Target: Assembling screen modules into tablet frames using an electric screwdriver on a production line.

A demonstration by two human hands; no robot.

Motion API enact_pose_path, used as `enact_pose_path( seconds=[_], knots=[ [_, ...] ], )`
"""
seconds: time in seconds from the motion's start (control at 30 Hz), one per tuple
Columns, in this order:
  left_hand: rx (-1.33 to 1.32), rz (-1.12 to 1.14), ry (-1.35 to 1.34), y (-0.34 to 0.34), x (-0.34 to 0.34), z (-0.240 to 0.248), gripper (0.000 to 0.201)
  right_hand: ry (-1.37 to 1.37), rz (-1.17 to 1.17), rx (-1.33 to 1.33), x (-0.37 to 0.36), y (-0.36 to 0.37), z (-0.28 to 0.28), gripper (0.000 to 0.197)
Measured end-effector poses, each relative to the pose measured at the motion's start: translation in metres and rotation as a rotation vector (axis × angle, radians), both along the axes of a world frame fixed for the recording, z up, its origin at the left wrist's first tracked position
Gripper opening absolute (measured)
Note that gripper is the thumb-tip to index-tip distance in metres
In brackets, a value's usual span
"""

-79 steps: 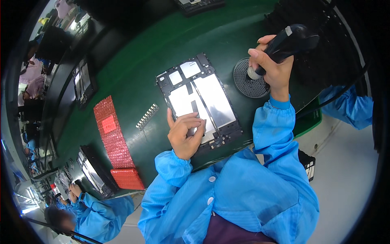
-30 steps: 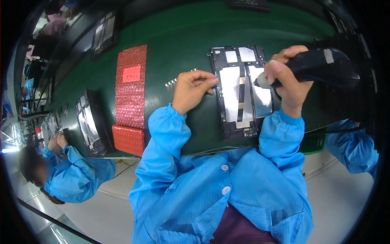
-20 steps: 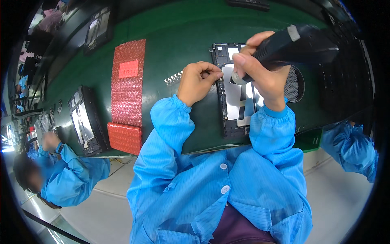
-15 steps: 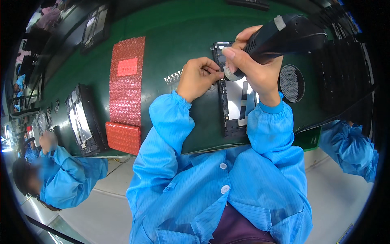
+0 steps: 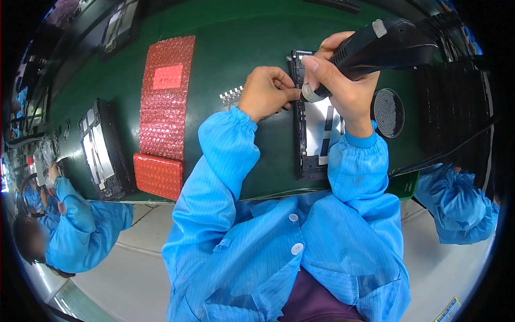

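Note:
My right hand [image 5: 346,91] is wrapped round a black power screwdriver [image 5: 386,51], whose pale, taped nose points down at the left edge of a black-framed module [image 5: 314,134] with a shiny silver middle. Thumb and forefinger of my left hand [image 5: 265,94] meet in a pinch at that same edge, close to the screwdriver's nose. Whatever lies between those fingertips is hidden. Beside the left hand, a small strip with pale tabs [image 5: 230,96] lies on the green table [image 5: 225,48].
Red bubble wrap [image 5: 163,118] and a red wrapped pack [image 5: 158,176] lie to the left. Farther left is another black-framed module [image 5: 102,155]. A round dish of small parts [image 5: 388,112] stands right of my hand, before dark stacked pieces [image 5: 453,112]. Blue-sleeved people sit on both sides.
The view has shifted slightly, and the module and both hands appear a little farther right. My left hand keeps its pinch and my right hand its hold on the screwdriver.

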State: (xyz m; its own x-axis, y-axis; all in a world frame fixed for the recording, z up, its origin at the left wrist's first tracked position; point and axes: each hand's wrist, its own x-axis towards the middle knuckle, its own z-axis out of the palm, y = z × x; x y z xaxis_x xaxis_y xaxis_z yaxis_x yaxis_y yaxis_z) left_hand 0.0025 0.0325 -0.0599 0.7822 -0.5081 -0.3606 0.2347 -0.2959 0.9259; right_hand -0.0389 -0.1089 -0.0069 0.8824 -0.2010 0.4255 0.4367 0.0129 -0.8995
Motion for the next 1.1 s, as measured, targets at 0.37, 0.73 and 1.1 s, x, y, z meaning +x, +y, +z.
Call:
enact_pose_path(
  seconds=[0.37, 0.73, 1.1],
  knots=[
    [-0.082, -0.026, 0.067, 0.005, -0.003, 0.002, 0.014, -0.02, 0.031, 0.116, -0.005, -0.002, 0.008, 0.027],
    [-0.172, -0.085, -0.636, 0.013, -0.025, -0.007, 0.021, -0.11, 0.07, 0.182, -0.007, -0.004, 0.012, 0.026],
    [-0.173, -0.061, -0.636, 0.012, -0.026, -0.008, 0.016, -0.121, 0.059, 0.149, -0.008, -0.004, 0.01, 0.027]
  ],
)
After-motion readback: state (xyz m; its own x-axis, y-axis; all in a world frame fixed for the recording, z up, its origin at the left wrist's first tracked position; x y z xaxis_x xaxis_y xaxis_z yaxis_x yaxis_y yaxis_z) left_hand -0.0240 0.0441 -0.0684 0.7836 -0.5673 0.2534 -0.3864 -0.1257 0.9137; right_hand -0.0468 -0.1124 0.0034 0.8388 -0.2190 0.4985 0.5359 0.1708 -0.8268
